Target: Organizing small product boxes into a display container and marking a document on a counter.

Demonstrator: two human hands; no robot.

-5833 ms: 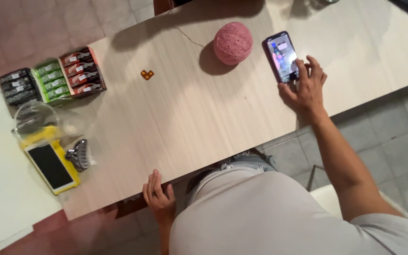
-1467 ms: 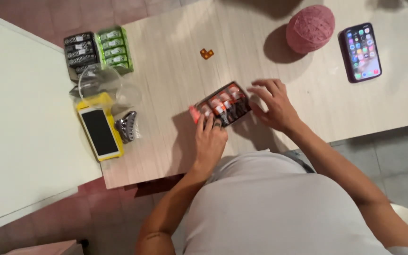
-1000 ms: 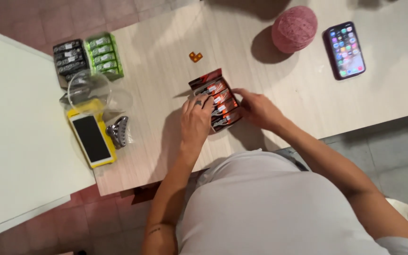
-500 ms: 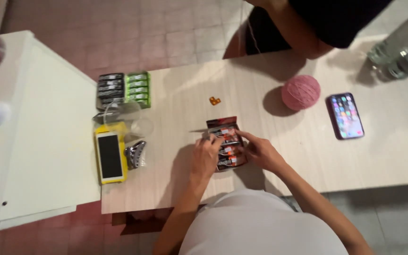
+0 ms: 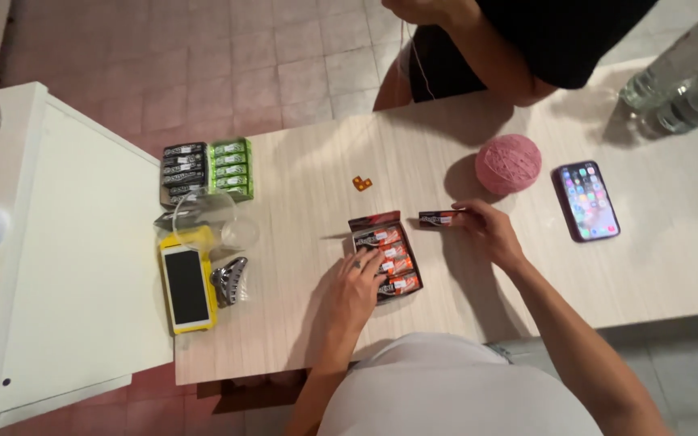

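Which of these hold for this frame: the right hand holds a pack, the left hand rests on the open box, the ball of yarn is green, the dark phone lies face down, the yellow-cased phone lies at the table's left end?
1. The right hand holds a slim pack just outside the red display box. True.
2. The left hand rests on that box. True.
3. The ball of yarn is green. False: it is pink.
4. The dark phone lies face down. False: its lit screen faces up.
5. The yellow-cased phone lies near the table's left end. True.
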